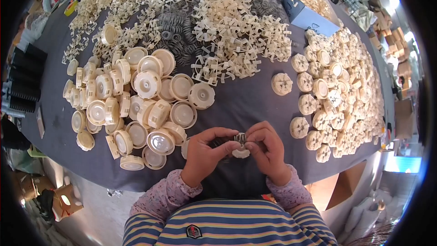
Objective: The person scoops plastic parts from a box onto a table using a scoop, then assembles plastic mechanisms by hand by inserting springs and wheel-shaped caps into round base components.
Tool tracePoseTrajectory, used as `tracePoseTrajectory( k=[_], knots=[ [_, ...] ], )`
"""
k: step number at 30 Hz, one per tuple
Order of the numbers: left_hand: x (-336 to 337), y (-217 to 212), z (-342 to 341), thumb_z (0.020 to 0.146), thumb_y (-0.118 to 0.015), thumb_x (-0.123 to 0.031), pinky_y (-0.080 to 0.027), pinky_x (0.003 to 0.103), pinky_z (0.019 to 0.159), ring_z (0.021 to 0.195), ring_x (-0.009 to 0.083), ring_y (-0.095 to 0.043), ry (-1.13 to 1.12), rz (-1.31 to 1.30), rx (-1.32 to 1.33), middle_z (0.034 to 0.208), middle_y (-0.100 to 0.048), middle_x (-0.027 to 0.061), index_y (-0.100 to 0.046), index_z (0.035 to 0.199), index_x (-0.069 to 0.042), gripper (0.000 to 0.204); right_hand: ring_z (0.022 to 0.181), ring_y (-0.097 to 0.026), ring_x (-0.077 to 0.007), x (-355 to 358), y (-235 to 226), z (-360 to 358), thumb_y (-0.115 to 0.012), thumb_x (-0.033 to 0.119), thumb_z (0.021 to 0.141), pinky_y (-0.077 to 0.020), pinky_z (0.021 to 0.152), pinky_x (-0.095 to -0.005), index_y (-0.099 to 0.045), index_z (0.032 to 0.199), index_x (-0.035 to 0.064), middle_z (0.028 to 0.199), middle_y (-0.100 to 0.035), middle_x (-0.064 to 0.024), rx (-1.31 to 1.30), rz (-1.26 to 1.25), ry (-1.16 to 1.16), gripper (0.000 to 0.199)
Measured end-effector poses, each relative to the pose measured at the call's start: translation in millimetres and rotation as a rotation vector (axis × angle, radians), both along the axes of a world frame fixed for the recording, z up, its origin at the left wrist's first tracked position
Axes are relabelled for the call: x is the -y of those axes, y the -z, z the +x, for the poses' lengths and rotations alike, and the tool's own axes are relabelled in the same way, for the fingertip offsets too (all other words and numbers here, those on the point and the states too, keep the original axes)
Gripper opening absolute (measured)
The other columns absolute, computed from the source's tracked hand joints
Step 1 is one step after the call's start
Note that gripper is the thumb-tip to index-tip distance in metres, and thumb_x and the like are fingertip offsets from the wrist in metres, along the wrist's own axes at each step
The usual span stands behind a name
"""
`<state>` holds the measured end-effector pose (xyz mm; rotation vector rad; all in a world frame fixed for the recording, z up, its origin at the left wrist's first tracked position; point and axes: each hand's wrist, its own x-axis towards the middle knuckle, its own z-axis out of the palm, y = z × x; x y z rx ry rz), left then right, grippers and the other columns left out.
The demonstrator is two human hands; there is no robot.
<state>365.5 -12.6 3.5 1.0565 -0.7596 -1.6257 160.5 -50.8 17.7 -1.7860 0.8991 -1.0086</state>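
In front of my chest, near the table's front edge, both hands meet around one small piece. My left hand pinches it between thumb and forefinger from the left. My right hand grips it from the right, fingers bent and thumb pressed in. Dark metal coils of a spring show between the fingertips, and a cream plastic part sticks out below the thumbs. How the two fit together is partly hidden by my fingers. Left of my left hand lies a heap of round cream plastic caps.
Toward the back are a pile of cream pronged plastic clips and a heap of metal springs. Round slotted cream pieces cover the right side, below a blue box of small parts. Black stacked containers stand at the left.
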Motion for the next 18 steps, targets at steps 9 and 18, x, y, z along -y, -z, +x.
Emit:
tracePoseTrajectory(
  k=[9,18],
  knots=[
    [-3,-2,-7,0.090,-0.088,-0.015,-0.057,0.026,0.068,0.077,0.0124,-0.071,-0.062,-0.242,0.478,0.095,-0.076,0.0050,-0.078,0.115,-0.002,0.031,0.085,-0.059,-0.0164,-7,10,7,-0.069,0.004,0.102,-0.0490,0.076,-0.0275,-0.061,0.102,0.0006,0.101,-0.062,-0.0105,0.122,0.072,0.031,0.008],
    [2,1,1,0.094,-0.083,-0.017,-0.056,0.027,0.066,0.076,0.0137,-0.071,0.168,-0.067,0.281,0.093,-0.075,0.0067,-0.077,0.112,0.001,0.026,0.089,-0.060,-0.0174,-6,10,2,-0.066,0.003,0.103,-0.0494,0.081,-0.0288,-0.061,0.102,0.0013,0.110,-0.063,-0.0120,0.128,0.030,0.045,0.006]
  ],
)
